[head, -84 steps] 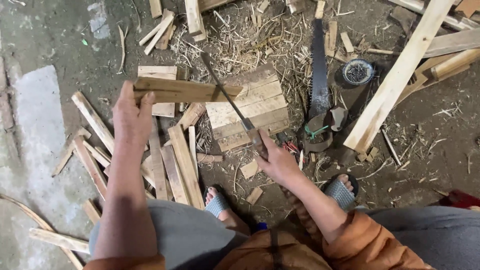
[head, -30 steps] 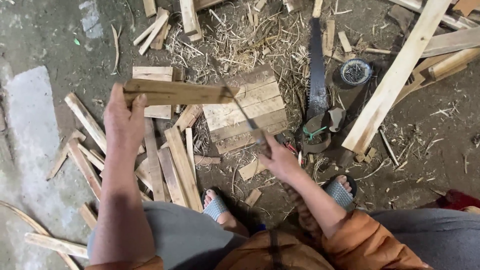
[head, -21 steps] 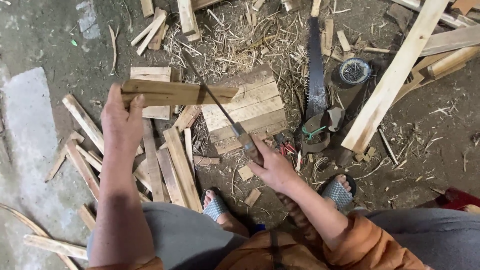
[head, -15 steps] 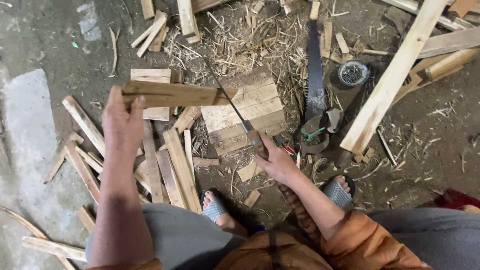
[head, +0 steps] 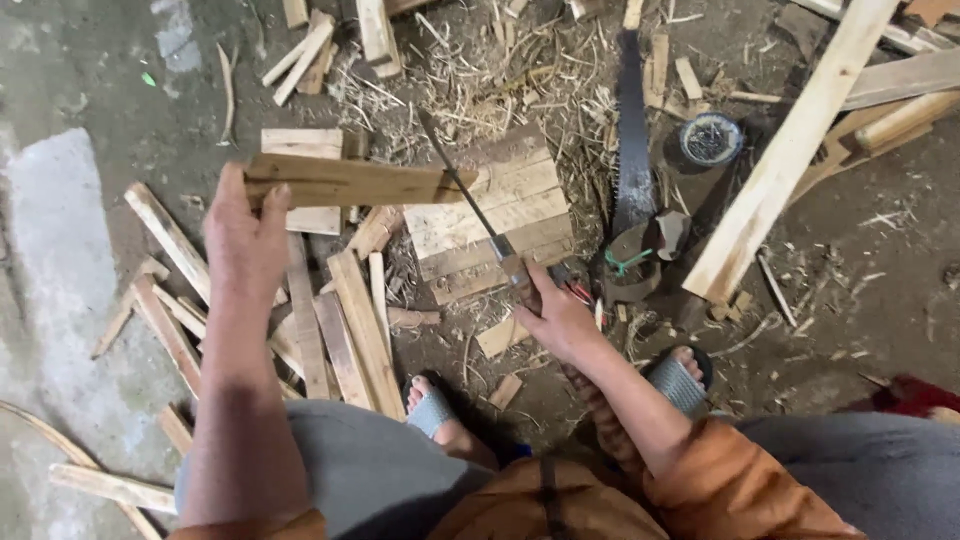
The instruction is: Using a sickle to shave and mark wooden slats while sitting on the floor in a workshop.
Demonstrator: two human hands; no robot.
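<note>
Wood piece [head: 360, 183] pinched in left hand [head: 243, 243]; right hand [head: 556, 318] fingers wrapped around knife [head: 470, 205] handle.

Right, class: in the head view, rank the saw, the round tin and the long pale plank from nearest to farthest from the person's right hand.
From the right hand:
1. Saw, just right of the hand, blade running away.
2. Round tin, farther up and right.
3. Long pale plank, beyond the tin, slanting to the top right.
</note>
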